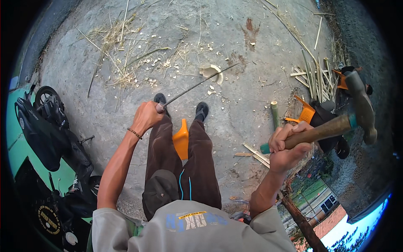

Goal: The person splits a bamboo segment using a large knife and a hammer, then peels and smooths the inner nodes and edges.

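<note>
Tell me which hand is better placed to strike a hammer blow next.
Right, most likely. The right hand already grips the hammer, its head clear out to the side. The left hand is occupied with a long, thin dark tool, pointing forward and rightward.

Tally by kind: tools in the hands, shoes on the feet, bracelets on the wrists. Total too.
Wooden-handled metal hammer: 1
Long, thin, dark rod-like tool: 1
Dark shoes: 2
Brown beaded bracelet: 1
Total: 5
</note>
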The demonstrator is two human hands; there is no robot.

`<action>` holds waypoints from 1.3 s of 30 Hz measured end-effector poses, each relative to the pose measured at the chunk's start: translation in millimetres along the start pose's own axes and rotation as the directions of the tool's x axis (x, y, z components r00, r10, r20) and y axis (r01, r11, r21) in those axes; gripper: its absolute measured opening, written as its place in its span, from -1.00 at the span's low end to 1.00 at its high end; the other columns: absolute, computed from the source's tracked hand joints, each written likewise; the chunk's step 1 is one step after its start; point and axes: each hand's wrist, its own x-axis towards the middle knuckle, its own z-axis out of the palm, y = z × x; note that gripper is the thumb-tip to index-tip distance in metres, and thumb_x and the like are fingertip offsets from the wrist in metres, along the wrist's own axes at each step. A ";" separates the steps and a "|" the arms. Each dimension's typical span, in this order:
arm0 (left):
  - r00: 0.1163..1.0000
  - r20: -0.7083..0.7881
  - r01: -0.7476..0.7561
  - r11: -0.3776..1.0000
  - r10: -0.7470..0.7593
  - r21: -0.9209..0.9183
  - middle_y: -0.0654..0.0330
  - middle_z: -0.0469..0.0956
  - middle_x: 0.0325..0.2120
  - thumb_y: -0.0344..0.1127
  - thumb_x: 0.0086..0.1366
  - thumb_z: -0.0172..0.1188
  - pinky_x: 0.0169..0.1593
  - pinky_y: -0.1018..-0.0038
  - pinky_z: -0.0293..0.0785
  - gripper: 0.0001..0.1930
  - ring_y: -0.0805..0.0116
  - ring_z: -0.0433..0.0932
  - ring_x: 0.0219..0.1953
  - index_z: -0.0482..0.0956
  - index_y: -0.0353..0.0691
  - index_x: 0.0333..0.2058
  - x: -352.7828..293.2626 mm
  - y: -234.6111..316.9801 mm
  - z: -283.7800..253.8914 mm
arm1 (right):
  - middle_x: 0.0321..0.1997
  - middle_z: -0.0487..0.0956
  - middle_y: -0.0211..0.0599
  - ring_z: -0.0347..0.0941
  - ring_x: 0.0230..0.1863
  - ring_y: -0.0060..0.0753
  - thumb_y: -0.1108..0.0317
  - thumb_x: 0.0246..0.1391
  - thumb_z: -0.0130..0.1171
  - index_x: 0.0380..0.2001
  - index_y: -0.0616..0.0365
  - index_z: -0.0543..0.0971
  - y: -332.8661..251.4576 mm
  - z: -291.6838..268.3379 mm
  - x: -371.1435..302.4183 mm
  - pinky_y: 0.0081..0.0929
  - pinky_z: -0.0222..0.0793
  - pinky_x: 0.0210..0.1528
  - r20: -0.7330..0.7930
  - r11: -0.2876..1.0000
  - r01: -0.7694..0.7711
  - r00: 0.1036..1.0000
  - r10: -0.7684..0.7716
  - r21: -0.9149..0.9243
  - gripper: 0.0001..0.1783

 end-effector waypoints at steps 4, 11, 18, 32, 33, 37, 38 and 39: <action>1.000 0.000 0.001 1.000 -0.001 0.000 -0.29 0.53 -0.52 -0.17 0.10 0.15 -0.29 0.01 0.50 -0.71 -0.34 0.55 -0.38 0.61 -0.33 -0.50 3.1 9.0 6.9 | -0.74 0.22 -0.38 0.13 -0.73 -0.50 -0.26 0.36 -0.17 -0.34 0.11 0.24 96.1 -12.6 6.5 -0.49 0.05 -0.68 0.028 0.978 0.168 0.986 -0.166 -0.126 -0.41; 1.000 0.006 -0.031 0.998 0.030 0.055 -0.27 0.54 -0.54 -0.18 0.11 0.14 -0.29 0.00 0.51 -0.71 -0.30 0.56 -0.39 0.61 -0.33 -0.53 -5.0 -3.6 10.4 | -0.71 0.31 -0.12 0.29 -0.71 -0.19 0.00 0.45 -0.18 -0.27 0.24 0.40 84.9 0.0 19.7 -0.24 0.17 -0.59 0.132 0.778 -0.074 0.971 0.198 -0.624 -0.53; 0.999 0.034 0.013 0.998 -0.015 0.064 -0.25 0.56 -0.51 -0.20 0.14 0.11 -0.24 -0.01 0.52 -0.74 -0.30 0.57 -0.38 0.66 -0.26 -0.46 9.1 13.4 3.6 | -0.71 0.31 -0.33 0.30 -0.69 -0.43 -0.05 0.44 -0.19 -0.32 0.21 0.37 147.9 -16.7 3.0 -0.35 0.16 -0.61 0.128 0.817 0.083 0.992 -0.011 -0.571 -0.50; 0.999 -0.029 -0.039 0.991 0.043 0.124 -0.24 0.54 -0.55 -0.13 0.08 0.25 -0.32 0.03 0.49 -0.70 -0.29 0.56 -0.40 0.64 -0.32 -0.51 24.9 -11.0 19.1 | -0.68 0.34 -0.38 0.29 -0.65 -0.53 -0.07 0.45 -0.23 -0.42 0.20 0.38 148.7 0.5 31.7 -0.39 0.15 -0.60 0.149 0.746 -0.075 0.962 0.229 -0.661 -0.44; 1.000 -0.006 -0.016 0.991 0.017 0.130 -0.24 0.54 -0.55 -0.13 0.08 0.25 -0.32 0.03 0.49 -0.70 -0.29 0.56 -0.40 0.64 -0.32 -0.51 10.2 -18.0 13.9 | -0.67 0.33 -0.48 0.26 -0.64 -0.63 -0.11 0.45 -0.25 -0.46 0.18 0.36 119.6 5.1 12.3 -0.51 0.12 -0.62 0.098 0.808 -0.154 0.963 0.253 -0.569 -0.41; 1.000 0.003 0.027 0.997 -0.028 0.078 -0.26 0.53 -0.55 -0.17 0.09 0.21 -0.31 0.04 0.49 -0.71 -0.31 0.55 -0.40 0.63 -0.34 -0.51 6.8 -3.4 -1.4 | -0.71 0.27 -0.40 0.21 -0.70 -0.57 -0.11 0.44 -0.25 -0.45 0.22 0.36 83.1 3.3 3.5 -0.46 0.11 -0.65 0.011 0.980 0.158 0.987 -0.161 0.123 -0.41; 1.000 0.008 0.016 0.998 -0.017 0.067 -0.26 0.53 -0.55 -0.18 0.10 0.20 -0.30 0.04 0.49 -0.72 -0.31 0.54 -0.39 0.62 -0.34 -0.51 12.8 2.0 -0.3 | -0.71 0.29 -0.38 0.23 -0.69 -0.55 -0.10 0.44 -0.24 -0.44 0.22 0.37 119.7 -5.9 1.1 -0.44 0.13 -0.64 0.058 0.984 0.095 0.994 -0.087 -0.152 -0.42; 1.000 0.018 0.007 0.998 -0.008 0.059 -0.27 0.52 -0.55 -0.18 0.10 0.20 -0.30 0.03 0.49 -0.72 -0.32 0.54 -0.39 0.62 -0.34 -0.51 17.1 7.8 1.2 | -0.71 0.30 -0.36 0.25 -0.69 -0.53 -0.09 0.44 -0.23 -0.43 0.22 0.38 161.9 -16.6 -0.3 -0.41 0.14 -0.62 0.077 0.908 0.030 0.997 0.003 -0.417 -0.42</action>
